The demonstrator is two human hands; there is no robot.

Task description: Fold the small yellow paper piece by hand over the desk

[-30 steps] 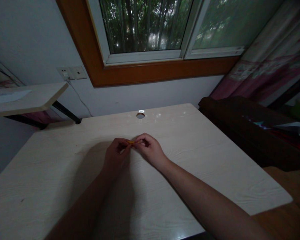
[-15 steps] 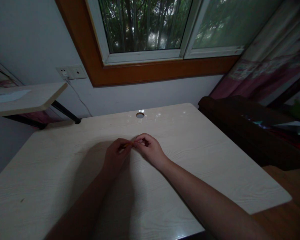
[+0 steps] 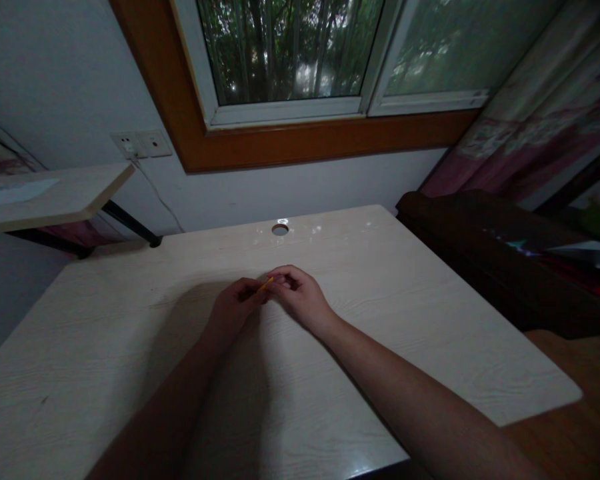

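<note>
Over the middle of the pale wood-grain table [image 3: 380,320], my two hands meet at the fingertips. A thin yellow strip [image 3: 265,284] shows between them, slanting up to the right; its exact kind is too small to make out. My left hand [image 3: 231,308] is closed, pinching the strip's lower end between thumb and fingers. My right hand [image 3: 300,293] is closed too, with its thumb and fingertips at the strip's upper end. Fingers cover part of what lies between the hands.
Beyond the hands is a round cable hole [image 3: 280,230] near the table's back edge. A raised shelf [image 3: 80,193] on black legs stands at the left. Dark furniture [image 3: 460,260] borders the table's right side, and a window [image 3: 290,60] is behind.
The yellow strip shows more plainly and now slants up between the fingertips. My left hand's fingers have shifted slightly; the right hand stays almost in place.
</note>
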